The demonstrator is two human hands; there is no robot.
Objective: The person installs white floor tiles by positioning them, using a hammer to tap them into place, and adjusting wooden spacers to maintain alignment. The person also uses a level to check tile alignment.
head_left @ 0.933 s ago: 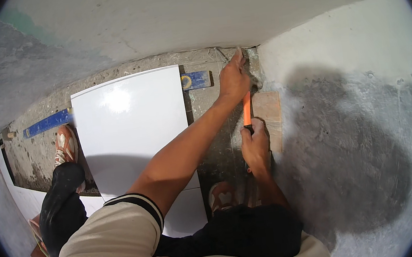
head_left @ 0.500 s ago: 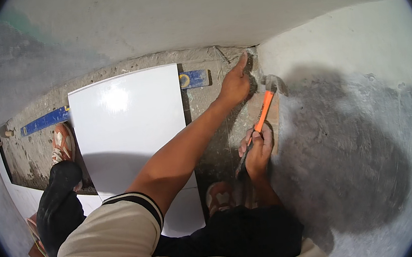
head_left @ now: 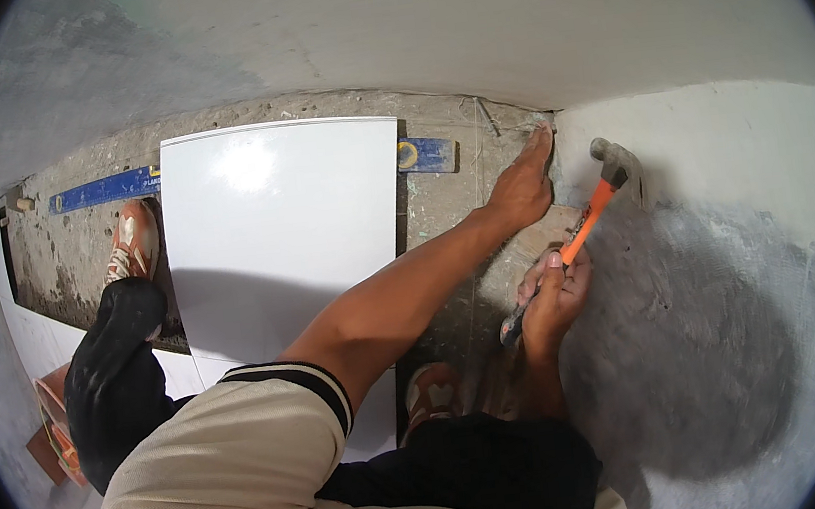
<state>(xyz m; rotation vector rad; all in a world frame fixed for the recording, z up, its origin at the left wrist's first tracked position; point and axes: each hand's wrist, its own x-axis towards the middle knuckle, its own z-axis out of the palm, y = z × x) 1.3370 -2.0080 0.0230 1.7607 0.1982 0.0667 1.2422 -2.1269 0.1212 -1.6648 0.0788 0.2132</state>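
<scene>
My right hand (head_left: 553, 301) is closed round the orange and black handle of a claw hammer (head_left: 594, 217). Its metal head is raised beside the right wall. Toward the corner where the two walls meet, my left hand (head_left: 523, 186) reaches with fingers stretched out, low over the rough floor. Whether its fingertips touch the floor or wall I cannot tell. Close to that hand, a thin grey nail-like rod (head_left: 486, 117) stands by the far wall, with a thin string near it. A piece of tan board or tile (head_left: 535, 253) lies between my hands, partly covered by them.
A large glossy white tile (head_left: 282, 193) lies left of my arm. A blue spirit level (head_left: 432, 154) shows at both its sides, its middle hidden. Bare rough concrete (head_left: 79, 251) runs along the far wall. My shoes (head_left: 134, 233) flank the tile. An orange container (head_left: 57, 420) stands at lower left.
The hammer has risen and moved rightward in the view with my right hand. My left hand has turned, its raised finger now lying along the others near the corner. The view has shifted.
</scene>
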